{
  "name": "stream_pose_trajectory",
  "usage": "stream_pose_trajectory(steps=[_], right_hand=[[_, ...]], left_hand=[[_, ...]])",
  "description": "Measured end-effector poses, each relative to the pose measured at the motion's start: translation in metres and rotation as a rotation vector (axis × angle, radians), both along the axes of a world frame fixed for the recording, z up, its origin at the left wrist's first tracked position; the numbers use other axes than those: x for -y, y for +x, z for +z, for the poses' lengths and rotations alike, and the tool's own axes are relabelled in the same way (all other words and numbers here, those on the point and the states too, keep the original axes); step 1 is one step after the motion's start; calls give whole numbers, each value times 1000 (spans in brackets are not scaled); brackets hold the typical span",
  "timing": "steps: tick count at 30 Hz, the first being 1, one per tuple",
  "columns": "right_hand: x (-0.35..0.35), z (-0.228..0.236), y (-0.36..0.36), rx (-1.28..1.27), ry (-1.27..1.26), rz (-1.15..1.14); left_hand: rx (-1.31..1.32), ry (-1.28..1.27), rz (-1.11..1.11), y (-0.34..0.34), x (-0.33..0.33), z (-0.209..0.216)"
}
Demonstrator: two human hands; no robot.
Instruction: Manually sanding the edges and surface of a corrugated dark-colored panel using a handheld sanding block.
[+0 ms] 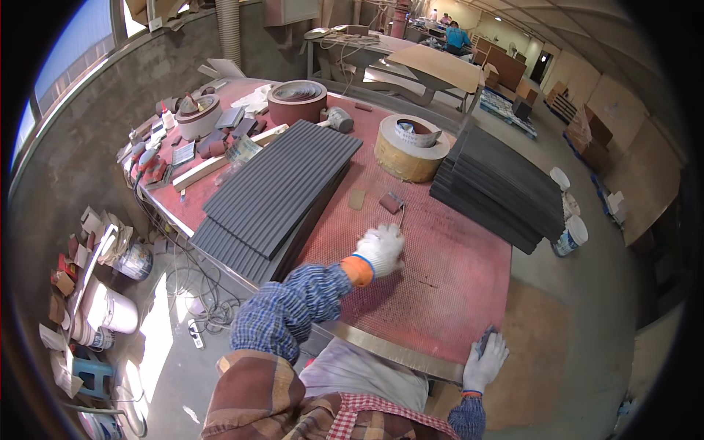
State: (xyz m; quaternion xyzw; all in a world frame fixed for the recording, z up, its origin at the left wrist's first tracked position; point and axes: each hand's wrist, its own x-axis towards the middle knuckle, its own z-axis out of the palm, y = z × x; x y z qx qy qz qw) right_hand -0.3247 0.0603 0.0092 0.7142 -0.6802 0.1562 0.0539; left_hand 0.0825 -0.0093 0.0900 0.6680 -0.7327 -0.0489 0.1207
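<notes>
My left hand [380,250], in a white knit glove, reaches over the red mesh-topped table [440,293]. Its fingers are curled round a thin stick [402,217], whose far end points toward a small brown block [391,202]. Beside that block lies a flat tan piece [357,199]. Down at the table's near right corner, my right hand [484,364], gloved too, grips a small dark grey pad [485,340]. Grey ribbed panels [286,183] are stacked left of my left hand. More dark panels [499,191] form a stack at the right.
Rolls of abrasive belt [297,101] and a yellowish roll [412,150] stand toward the back. A mallet [339,119], a wooden strip [220,163] and sanders [149,161] lie around the left stack. Cables [213,301] and buckets [114,308] are on the floor. A person [456,38] works far off.
</notes>
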Motion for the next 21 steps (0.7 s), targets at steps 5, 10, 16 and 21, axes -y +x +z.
stream_pose_trajectory(steps=[5, 10, 16, 21], right_hand=[[-2, -4, -2, 8, -13, 5], [4, -4, -1, -13, -41, 24], [-5, -1, 2, 6, -7, -9], [-5, -4, 1, 4, -40, 15]], left_hand=[[91, -286, 425, 115, -31, 58], [109, -26, 745, 228, -27, 67], [64, -63, 1206, 292, -54, 30], [74, -133, 1164, 295, -66, 23]])
